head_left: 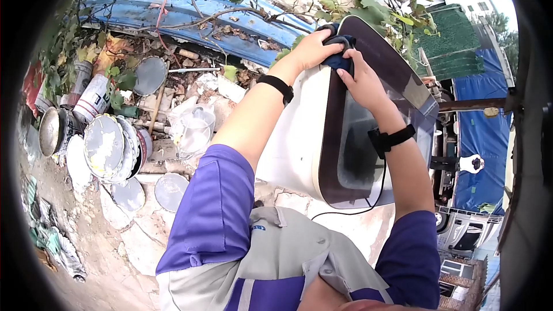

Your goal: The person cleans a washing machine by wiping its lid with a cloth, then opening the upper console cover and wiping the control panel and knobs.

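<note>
My left hand (pixel 314 50) grips a bunched dark blue cloth (pixel 334 60) at the far corner of a large white box-shaped appliance (pixel 291 132). My right hand (pixel 364 82) closes on the same cloth from the right, its fingertips close to those of my left. Part of the cloth is hidden behind my fingers. The appliance has a dark-bordered glass panel (pixel 360 150), and the cloth lies over the panel's far left edge. A black band is on each wrist, and a thin black cable (pixel 385 181) hangs from the right one.
Left on the ground are stacked paint-smeared lids (pixel 103 147), a white printed bucket (pixel 95 101), a clear plastic container (pixel 194 129) and round discs. Vine branches and leaves (pixel 368 14) overhang the far side before a blue sheet (pixel 132 3). A parked vehicle (pixel 466 233) stands at right.
</note>
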The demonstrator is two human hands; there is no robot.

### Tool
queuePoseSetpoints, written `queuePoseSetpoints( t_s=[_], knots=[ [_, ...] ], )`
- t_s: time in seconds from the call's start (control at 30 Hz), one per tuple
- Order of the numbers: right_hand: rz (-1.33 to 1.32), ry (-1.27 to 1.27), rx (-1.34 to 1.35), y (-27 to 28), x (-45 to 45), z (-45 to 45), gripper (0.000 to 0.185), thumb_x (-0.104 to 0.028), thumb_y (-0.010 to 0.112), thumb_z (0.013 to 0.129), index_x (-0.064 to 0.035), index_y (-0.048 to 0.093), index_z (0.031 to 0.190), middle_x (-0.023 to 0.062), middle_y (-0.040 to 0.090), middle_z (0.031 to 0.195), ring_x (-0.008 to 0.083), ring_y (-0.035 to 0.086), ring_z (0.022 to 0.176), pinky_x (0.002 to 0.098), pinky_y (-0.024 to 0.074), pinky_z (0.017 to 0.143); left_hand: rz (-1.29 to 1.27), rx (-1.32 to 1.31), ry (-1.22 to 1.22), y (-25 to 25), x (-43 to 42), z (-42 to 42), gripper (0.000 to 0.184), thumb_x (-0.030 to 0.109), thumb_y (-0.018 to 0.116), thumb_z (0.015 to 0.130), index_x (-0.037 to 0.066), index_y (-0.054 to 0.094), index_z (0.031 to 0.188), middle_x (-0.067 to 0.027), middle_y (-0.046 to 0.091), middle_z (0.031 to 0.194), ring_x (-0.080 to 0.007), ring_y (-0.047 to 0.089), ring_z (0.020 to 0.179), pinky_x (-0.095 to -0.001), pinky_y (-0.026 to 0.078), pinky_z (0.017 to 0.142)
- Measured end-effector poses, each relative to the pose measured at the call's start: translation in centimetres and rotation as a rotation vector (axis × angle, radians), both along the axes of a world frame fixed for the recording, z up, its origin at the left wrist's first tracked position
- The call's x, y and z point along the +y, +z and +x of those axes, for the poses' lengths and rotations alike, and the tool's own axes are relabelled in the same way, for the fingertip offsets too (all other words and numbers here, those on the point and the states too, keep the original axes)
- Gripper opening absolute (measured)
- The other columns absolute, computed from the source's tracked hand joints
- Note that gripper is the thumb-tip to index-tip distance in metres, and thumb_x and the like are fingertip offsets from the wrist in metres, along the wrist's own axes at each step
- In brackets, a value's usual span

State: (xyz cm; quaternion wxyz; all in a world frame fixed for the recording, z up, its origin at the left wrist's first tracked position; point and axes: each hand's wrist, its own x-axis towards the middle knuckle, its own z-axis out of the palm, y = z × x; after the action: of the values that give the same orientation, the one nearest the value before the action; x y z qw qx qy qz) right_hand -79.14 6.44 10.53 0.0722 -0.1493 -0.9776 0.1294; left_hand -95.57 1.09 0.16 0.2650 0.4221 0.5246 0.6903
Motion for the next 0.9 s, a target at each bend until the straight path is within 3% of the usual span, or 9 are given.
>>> queuePoseSetpoints(
  t_s=[0.13,0.27,0.3,0.33,0.47,0.63,0.83,0.87,0.9],
  knots=[
    [-0.026,0.037,-0.036,0.3,0.3,0.0,0.032,-0.014,0.059,0.093,-0.0053,0.044,0.121,0.0189,0.058,0.114,0.0421,0.056,0.108,0.0420,0.0454,0.091,-0.023,0.034,0.010,-1.1,-4.1,2.0,0.040,0.040,0.061,0.092,0.002,0.061,0.103,-0.0112,0.064,0.091,-0.0184,0.057,0.081,-0.0308,0.046,0.076],
    [-0.039,0.058,-0.086,0.7,0.8,0.0,0.026,-0.012,0.055,0.095,-0.0083,0.045,0.119,0.0185,0.058,0.112,0.0413,0.057,0.105,0.0399,0.0457,0.090,0.066,-0.129,-0.120,-3.2,-3.3,2.7,0.051,0.040,0.056,0.096,0.003,0.050,0.131,-0.0066,0.060,0.113,-0.0124,0.051,0.101,-0.0274,0.041,0.090],
    [-0.066,0.031,-0.121,1.1,0.7,-0.1,0.026,-0.011,0.055,0.095,-0.0088,0.045,0.119,0.0189,0.058,0.111,0.0413,0.057,0.104,0.0396,0.0456,0.089,0.080,-0.187,-0.089,-2.1,-3.3,2.1,0.054,0.046,0.055,0.093,0.002,0.051,0.124,-0.0218,0.060,0.115,-0.0290,0.058,0.106,-0.0356,0.042,0.093],
    [-0.092,0.000,-0.156,1.5,0.6,-0.2,0.026,-0.011,0.055,0.095,-0.0093,0.045,0.119,0.0192,0.058,0.111,0.0414,0.057,0.103,0.0392,0.0456,0.089,0.115,-0.171,-0.048,-2.5,-1.7,1.5,0.055,0.045,0.055,0.092,0.000,0.051,0.123,-0.0232,0.060,0.115,-0.0313,0.058,0.107,-0.0363,0.042,0.094],
    [-0.122,-0.033,-0.185,2.1,0.6,-0.4,0.025,-0.007,0.054,0.094,-0.0099,0.045,0.118,0.0202,0.058,0.111,0.0432,0.056,0.102,0.0395,0.0452,0.089,0.190,-0.105,-0.055,-2.0,1.5,-0.8,0.053,0.042,0.057,0.089,-0.004,0.053,0.116,-0.0251,0.062,0.110,-0.0352,0.058,0.103,-0.0373,0.044,0.090],
    [-0.058,0.050,-0.131,1.2,1.1,-0.2,0.027,-0.003,0.053,0.093,-0.0080,0.045,0.118,0.0234,0.055,0.120,0.0461,0.052,0.111,0.0415,0.0436,0.094,0.083,-0.082,-0.066,-2.4,-3.8,2.0,0.050,0.041,0.056,0.091,-0.001,0.053,0.118,-0.0226,0.063,0.105,-0.0355,0.059,0.100,-0.0381,0.044,0.089],
    [0.034,0.051,-0.093,0.1,1.0,-0.5,0.030,-0.001,0.051,0.092,-0.0050,0.044,0.121,0.0286,0.050,0.129,0.0475,0.047,0.119,0.0451,0.0403,0.100,0.128,-0.015,-0.071,-1.4,-0.7,-0.7,0.052,0.037,0.058,0.088,-0.003,0.050,0.120,-0.0263,0.057,0.116,-0.0378,0.054,0.110,-0.0398,0.042,0.094],
    [0.067,0.062,-0.093,0.0,1.0,-0.6,0.031,-0.001,0.051,0.092,-0.0052,0.043,0.121,0.0294,0.049,0.129,0.0478,0.047,0.120,0.0450,0.0401,0.101,0.095,0.110,-0.101,-1.1,0.1,-1.9,0.046,0.025,0.056,0.088,-0.006,0.048,0.122,-0.0179,0.058,0.112,-0.0235,0.052,0.102,-0.0330,0.041,0.093],
    [0.100,0.071,-0.092,-0.2,1.0,-0.6,0.032,0.000,0.051,0.092,-0.0053,0.043,0.122,0.0302,0.049,0.130,0.0482,0.046,0.120,0.0448,0.0399,0.101,0.076,0.044,-0.140,-0.8,0.5,-2.5,0.044,0.024,0.055,0.088,-0.005,0.049,0.119,-0.0169,0.058,0.109,-0.0229,0.052,0.099,-0.0330,0.042,0.091]
  ],
)
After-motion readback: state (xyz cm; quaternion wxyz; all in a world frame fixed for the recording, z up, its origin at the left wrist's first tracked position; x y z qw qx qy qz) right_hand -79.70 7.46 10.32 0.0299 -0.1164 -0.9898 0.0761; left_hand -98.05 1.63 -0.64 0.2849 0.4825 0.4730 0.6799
